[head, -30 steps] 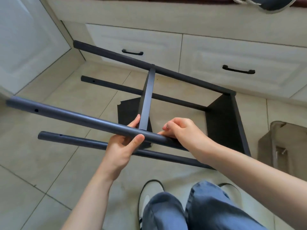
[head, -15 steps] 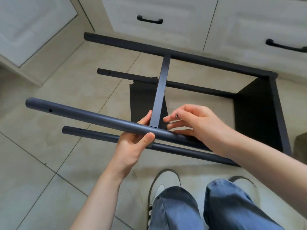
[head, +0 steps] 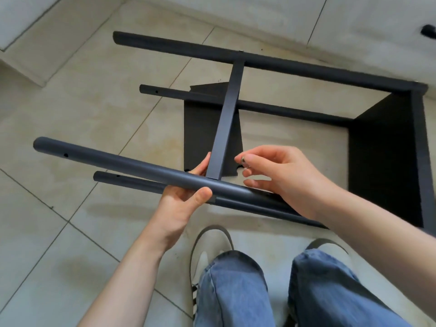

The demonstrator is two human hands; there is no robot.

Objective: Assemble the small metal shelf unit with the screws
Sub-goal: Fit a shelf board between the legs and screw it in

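The dark metal shelf unit lies on its side on the tiled floor, with several long round posts and two flat panels. My left hand (head: 186, 199) grips the near upper post (head: 118, 165) from below, thumb on top, right beside the thin panel (head: 226, 121) that meets the post. My right hand (head: 280, 180) hovers just right of that joint and pinches a small screw (head: 243, 159) between thumb and forefinger. The end panel (head: 389, 156) stands at the right. The far post (head: 259, 60) runs along the back.
White cabinet drawers (head: 354, 17) with a black handle (head: 428, 30) line the back. A cabinet base corner (head: 35, 55) juts in at the left. My jeans-clad legs and shoes (head: 210, 249) are just below the frame. Bare tiles lie to the left.
The view has tilted down and closer. My right hand has lifted off the post and turned so the screw shows at its fingertips. My left hand keeps its hold.
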